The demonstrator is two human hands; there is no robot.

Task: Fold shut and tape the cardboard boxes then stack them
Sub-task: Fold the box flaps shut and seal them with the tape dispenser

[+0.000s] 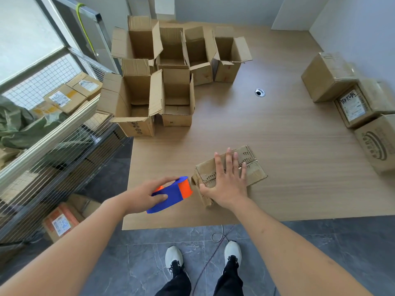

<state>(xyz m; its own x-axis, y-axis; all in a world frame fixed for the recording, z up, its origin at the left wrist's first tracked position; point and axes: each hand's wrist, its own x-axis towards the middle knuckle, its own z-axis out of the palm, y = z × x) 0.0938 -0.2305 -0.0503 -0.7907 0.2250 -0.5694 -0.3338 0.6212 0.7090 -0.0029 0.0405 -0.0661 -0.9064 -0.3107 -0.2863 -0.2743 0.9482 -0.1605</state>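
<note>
A small cardboard box (251,159) with its flaps folded shut lies near the front edge of the wooden table (277,135). My right hand (228,180) presses flat on its top, fingers spread. My left hand (145,195) grips a blue and orange tape dispenser (171,194) just left of the box, its orange roll end touching the box's left side. Several open boxes (154,82) with raised flaps stand at the table's far left. Closed boxes (350,92) sit along the right edge.
A wire mesh cage (53,135) holding parcels stands left of the table. A cable grommet hole (260,92) sits in the tabletop. My feet in white shoes (203,259) stand on grey floor tiles, with a thin cable beside them.
</note>
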